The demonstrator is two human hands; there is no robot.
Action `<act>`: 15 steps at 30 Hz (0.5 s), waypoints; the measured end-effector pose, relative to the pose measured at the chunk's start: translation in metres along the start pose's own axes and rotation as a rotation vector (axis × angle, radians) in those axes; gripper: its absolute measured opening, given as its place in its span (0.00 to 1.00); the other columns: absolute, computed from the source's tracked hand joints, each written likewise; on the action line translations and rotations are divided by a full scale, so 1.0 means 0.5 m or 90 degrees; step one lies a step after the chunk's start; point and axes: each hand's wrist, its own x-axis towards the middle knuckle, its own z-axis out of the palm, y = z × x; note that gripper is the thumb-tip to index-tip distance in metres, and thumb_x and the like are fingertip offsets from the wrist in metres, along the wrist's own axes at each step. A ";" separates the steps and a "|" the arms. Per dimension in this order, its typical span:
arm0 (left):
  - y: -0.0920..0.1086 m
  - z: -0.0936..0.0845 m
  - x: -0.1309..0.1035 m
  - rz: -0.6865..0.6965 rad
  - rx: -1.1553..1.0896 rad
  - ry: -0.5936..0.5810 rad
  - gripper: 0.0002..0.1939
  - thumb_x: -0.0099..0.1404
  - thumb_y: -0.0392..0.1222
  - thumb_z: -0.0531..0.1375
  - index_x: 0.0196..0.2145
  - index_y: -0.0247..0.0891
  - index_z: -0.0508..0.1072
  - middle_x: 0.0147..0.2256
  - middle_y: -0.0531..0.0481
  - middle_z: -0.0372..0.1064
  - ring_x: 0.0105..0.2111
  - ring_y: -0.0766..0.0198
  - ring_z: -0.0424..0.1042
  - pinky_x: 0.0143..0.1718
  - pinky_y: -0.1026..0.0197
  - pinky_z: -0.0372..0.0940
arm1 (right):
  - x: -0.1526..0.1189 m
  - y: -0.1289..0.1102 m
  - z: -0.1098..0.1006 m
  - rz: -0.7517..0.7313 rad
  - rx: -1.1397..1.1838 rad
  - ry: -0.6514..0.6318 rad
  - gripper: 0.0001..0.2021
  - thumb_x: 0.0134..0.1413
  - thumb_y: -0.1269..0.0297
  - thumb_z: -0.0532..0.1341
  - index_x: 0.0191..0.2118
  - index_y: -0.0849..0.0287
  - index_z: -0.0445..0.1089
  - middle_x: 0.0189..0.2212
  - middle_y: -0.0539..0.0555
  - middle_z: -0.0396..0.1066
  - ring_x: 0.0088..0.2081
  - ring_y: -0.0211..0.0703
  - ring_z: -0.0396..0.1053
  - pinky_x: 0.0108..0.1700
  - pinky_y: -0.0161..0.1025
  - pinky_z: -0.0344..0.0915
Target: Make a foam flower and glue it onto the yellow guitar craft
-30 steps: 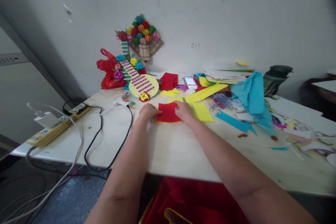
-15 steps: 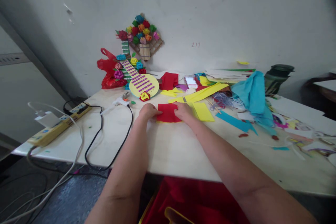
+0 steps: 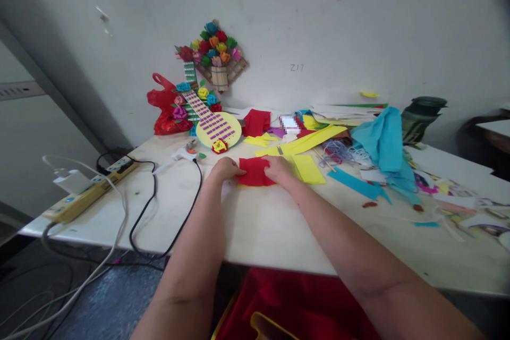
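Note:
Both hands hold a small piece of red crepe paper (image 3: 254,171) just above the table, with a thin yellow edge showing along its bottom. My left hand (image 3: 225,170) pinches its left side between thumb and fingers. At the right side, my right hand (image 3: 278,169) grips the paper in the same way. A folded yellow sheet (image 3: 308,169) lies just right of my right hand. Behind the hands is a long yellow strip (image 3: 311,141). A pale yellow guitar-shaped craft (image 3: 219,128) with purple bars and a yellow-red flower stands behind my left hand.
At left are a power strip (image 3: 90,191), black and white cables and a white glue gun (image 3: 184,154). Blue crepe paper (image 3: 380,141), a dark green bottle (image 3: 422,119) and paper scraps (image 3: 454,196) occupy the right. A red plastic bag (image 3: 163,106) stands near the wall.
Almost nothing differs. The hands and the red crepe paper keep the same place and hold, with only a very slight shift of view.

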 end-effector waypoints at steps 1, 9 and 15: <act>0.000 0.000 -0.001 0.003 0.001 -0.002 0.14 0.41 0.50 0.66 0.19 0.37 0.69 0.17 0.53 0.66 0.20 0.66 0.66 0.22 0.66 0.58 | 0.000 0.000 -0.001 0.001 0.002 -0.003 0.23 0.47 0.68 0.54 0.52 0.53 0.65 0.48 0.53 0.69 0.47 0.46 0.66 0.44 0.37 0.61; 0.006 -0.003 -0.009 0.020 0.032 0.011 0.16 0.39 0.51 0.66 0.17 0.38 0.68 0.17 0.54 0.65 0.21 0.67 0.64 0.22 0.66 0.56 | -0.003 -0.002 -0.007 0.011 0.006 -0.016 0.24 0.46 0.69 0.54 0.52 0.52 0.65 0.48 0.53 0.68 0.47 0.46 0.66 0.44 0.37 0.61; 0.004 -0.003 -0.008 0.028 0.032 0.003 0.16 0.38 0.52 0.66 0.17 0.38 0.68 0.17 0.54 0.64 0.21 0.67 0.63 0.22 0.66 0.56 | -0.002 -0.002 -0.005 0.010 0.011 -0.014 0.24 0.44 0.69 0.54 0.51 0.52 0.66 0.48 0.53 0.69 0.46 0.46 0.66 0.44 0.37 0.62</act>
